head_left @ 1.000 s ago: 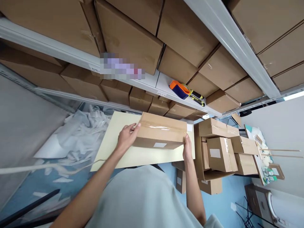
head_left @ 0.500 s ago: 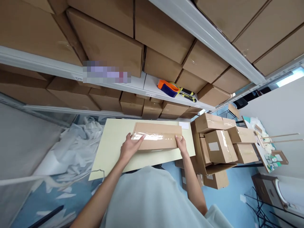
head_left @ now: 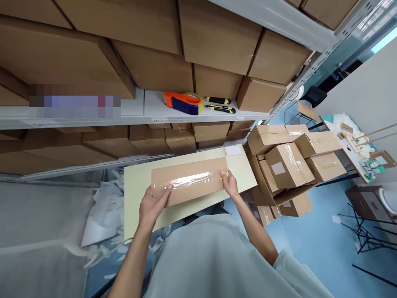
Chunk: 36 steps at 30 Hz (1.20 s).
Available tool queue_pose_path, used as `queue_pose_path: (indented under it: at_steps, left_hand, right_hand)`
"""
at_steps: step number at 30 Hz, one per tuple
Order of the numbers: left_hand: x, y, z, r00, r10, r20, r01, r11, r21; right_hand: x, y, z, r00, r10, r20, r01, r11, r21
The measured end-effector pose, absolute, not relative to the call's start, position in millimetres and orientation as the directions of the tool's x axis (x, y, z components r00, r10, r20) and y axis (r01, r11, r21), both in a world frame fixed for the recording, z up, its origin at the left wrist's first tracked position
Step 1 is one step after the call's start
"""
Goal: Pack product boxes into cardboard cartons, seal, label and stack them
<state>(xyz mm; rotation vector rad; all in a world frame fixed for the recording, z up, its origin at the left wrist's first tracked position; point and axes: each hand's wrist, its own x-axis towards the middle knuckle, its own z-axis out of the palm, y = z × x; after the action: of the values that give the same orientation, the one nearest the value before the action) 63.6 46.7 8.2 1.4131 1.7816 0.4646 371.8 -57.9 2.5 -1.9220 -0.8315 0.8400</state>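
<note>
A long cardboard box (head_left: 192,169) with clear tape along its top face is held between my two hands over a pale yellow table (head_left: 136,215). My left hand (head_left: 153,205) grips its left end, the thumb lying on the top near the tape. At the right end, my right hand (head_left: 228,183) is closed on the box with the thumb over its edge. The fingers under the box are hidden. Beyond the box's right end, a small white paper (head_left: 233,150) lies on the table.
A tape dispenser (head_left: 183,102) and black-yellow utility knives (head_left: 220,109) lie on the grey shelf (head_left: 132,108). Cardboard boxes (head_left: 217,80) fill the racks. On the right, a big open carton (head_left: 259,182) holds several taped boxes (head_left: 290,163). White wrapping scraps (head_left: 104,215) lie at floor left.
My view has swung to the right. The box is now tilted, its left end lower in view, and its taped face shows more. Both hands keep hold of it.
</note>
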Motion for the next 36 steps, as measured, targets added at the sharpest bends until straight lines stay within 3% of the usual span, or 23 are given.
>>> queue_pose_path:
  at_steps: [6, 12, 18, 26, 33, 36]
  left_hand:
    - [97, 3, 45, -0.105, 0.906, -0.411, 0.54, 0.399, 0.741]
    - [138, -32, 54, -0.187, 0.872, -0.452, 0.566, 0.472, 0.676]
    - [184, -71, 53, -0.065, 0.909, -0.411, 0.621, 0.359, 0.697]
    - [211, -117, 55, 0.31, 0.86, -0.405, 0.641, 0.126, 0.757]
    - [255, -196, 17, 0.601, 0.651, -0.463, 0.591, 0.027, 0.806]
    - [283, -243, -7, 0.769, 0.507, -0.389, 0.454, -0.006, 0.891]
  right_hand:
    - [389, -102, 20, 0.584, 0.783, -0.214, 0.082, -0.319, -0.944]
    - [423, -149, 28, 0.604, 0.769, -0.211, 0.003, -0.266, -0.964]
    - [453, -221, 27, 0.695, 0.684, -0.221, -0.103, -0.21, -0.972]
    - [425, -349, 31, 0.895, 0.399, -0.199, -0.138, -0.178, -0.974]
    - [363, -507, 22, 0.979, -0.051, -0.195, -0.201, -0.29, -0.936]
    - [339, -570, 26, 0.959, -0.215, -0.182, -0.253, -0.375, -0.892]
